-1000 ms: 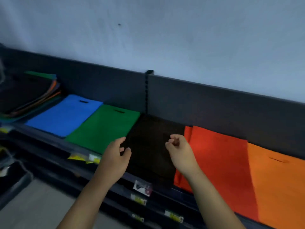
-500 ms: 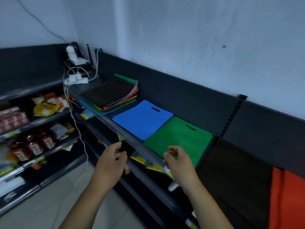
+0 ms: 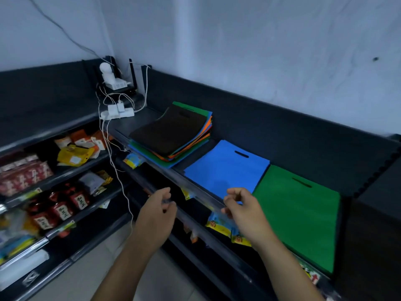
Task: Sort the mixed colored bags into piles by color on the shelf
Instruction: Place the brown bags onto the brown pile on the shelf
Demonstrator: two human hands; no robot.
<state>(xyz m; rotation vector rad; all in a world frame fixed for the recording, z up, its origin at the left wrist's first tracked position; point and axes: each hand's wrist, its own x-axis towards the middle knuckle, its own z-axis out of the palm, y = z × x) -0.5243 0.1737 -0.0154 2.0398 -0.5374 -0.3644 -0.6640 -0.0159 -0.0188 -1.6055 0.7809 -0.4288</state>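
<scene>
Both hands hovered empty at lower centre, left hand and right hand with fingers loosely curled, grasping nothing. One mixed stack sat upper centre on the shelf, one blue bag and one green bag right of it. Risk: a careless pull could have slid the whole stack off.

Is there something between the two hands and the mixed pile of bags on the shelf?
Nothing visible blocks the way. The left hand and right hand are empty, in front of the shelf edge. The mixed pile lies farther left, uncovered, a black bag on top.
</scene>
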